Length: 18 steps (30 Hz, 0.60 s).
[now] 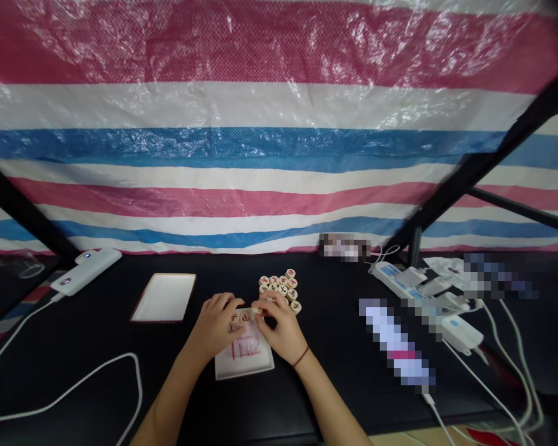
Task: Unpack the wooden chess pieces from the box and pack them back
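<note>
Together, both hands over tray

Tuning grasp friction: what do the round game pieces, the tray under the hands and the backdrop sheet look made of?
Game pieces: likely pale wood or plastic, smooth, inked characters.
Tray: seemingly glossy white plastic, thin raised rim.
Backdrop sheet: woven plastic tarpaulin, visible weave, crinkled sheen.

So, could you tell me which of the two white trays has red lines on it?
The tray under the left hand and right hand; the other tray, farther left, is plain.
</note>
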{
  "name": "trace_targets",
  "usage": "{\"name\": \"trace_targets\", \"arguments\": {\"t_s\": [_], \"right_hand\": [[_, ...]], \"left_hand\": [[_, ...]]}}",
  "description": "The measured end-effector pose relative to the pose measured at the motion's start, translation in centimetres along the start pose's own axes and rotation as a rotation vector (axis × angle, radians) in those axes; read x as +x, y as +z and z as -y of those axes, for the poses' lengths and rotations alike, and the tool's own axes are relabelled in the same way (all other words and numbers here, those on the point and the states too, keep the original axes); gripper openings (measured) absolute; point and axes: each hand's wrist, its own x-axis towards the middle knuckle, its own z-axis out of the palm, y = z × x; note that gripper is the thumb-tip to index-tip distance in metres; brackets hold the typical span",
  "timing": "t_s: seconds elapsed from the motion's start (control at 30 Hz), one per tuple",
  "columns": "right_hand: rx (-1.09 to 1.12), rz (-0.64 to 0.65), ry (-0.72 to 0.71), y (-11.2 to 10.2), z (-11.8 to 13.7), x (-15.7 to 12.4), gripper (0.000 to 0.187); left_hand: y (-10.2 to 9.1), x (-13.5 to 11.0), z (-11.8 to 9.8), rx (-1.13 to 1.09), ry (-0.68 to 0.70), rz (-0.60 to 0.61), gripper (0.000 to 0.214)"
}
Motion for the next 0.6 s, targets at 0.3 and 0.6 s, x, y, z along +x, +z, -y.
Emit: {"name": "trace_targets", "arguments": {"t_s": [0.3, 0.6], "right_hand": [[-0.506, 0.213, -0.088, 1.3, -0.3, -0.5, 0.011], [-0.601, 0.244, -0.074, 2.2, -0.5, -0.6, 0.007]], "left_hand": [[1.4, -0.2, 0.8, -0.086, -0.022, 0.085, 0.043], [1.5, -0.1, 1.1, -0.196, 0.012, 0.087, 0.037]]}}
